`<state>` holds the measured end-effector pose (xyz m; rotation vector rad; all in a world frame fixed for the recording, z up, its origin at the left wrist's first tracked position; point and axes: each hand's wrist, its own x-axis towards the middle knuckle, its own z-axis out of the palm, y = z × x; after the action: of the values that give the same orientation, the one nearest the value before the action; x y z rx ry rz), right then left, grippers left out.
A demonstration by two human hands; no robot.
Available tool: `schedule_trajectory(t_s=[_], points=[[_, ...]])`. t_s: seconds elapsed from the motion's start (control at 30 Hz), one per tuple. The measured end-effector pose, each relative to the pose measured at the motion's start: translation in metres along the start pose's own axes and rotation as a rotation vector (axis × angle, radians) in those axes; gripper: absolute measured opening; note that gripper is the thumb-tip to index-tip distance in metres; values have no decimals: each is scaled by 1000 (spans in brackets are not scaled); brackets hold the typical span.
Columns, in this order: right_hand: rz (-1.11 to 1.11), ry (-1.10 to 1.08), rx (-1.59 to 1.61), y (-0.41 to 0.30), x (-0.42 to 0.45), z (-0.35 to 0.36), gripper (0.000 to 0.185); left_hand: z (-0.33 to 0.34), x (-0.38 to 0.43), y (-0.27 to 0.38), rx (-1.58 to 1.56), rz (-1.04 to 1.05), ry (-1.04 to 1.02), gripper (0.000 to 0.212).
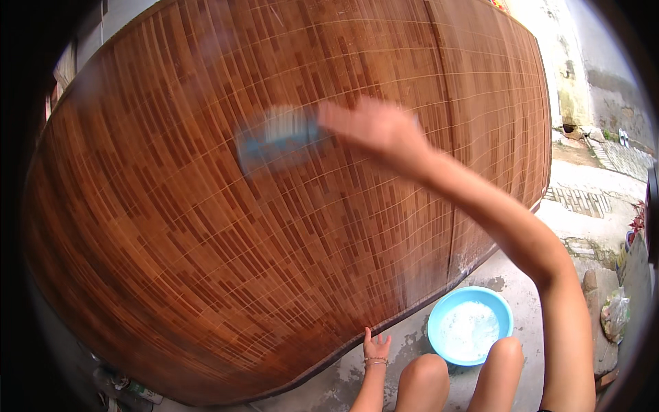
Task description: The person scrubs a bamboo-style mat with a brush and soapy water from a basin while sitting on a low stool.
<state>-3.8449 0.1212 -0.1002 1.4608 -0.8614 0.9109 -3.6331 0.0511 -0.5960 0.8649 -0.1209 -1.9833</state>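
Note:
A large brown bamboo mat, wet and shiny in places, spreads before me. My right hand is stretched over its upper middle, blurred by motion. Beside its fingertips is a blurred blue and whitish thing, perhaps a brush or cloth; whether the hand grips it cannot be told. My left hand, with bracelets at the wrist, has its fingers spread at the mat's dark lower edge and holds nothing. A light blue plastic basin of foamy water stands on the ground near my knees.
Grey concrete ground lies below the mat's edge. At the right are a clear plastic bag with contents, a potted red-leaved plant and a wall. Bottles and other clutter lie at the lower left.

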Motion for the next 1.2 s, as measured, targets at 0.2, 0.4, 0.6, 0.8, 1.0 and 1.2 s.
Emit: schedule_trajectory(t_s=[0.2,0.4,0.6,0.8,1.0,1.2], points=[[188,-23,542,-30,-35,35,26,-28,3,-2,181,-53,-138,82],[-113,-27,199,-47,-42,43,44,-56,-5,-22,264,25,-32,58],[79,246,117,-25,38,64,44,-40,11,-35,330,-15,6,58],[-219,-132,203,-72,-16,63,45,-65,11,-18,367,25,27,52],[98,235,26,25,85,50,28,-38,12,-38,381,31,-15,58],[-289,-435,338,-75,-161,38,41,-38,-7,-13,396,-4,26,61]])
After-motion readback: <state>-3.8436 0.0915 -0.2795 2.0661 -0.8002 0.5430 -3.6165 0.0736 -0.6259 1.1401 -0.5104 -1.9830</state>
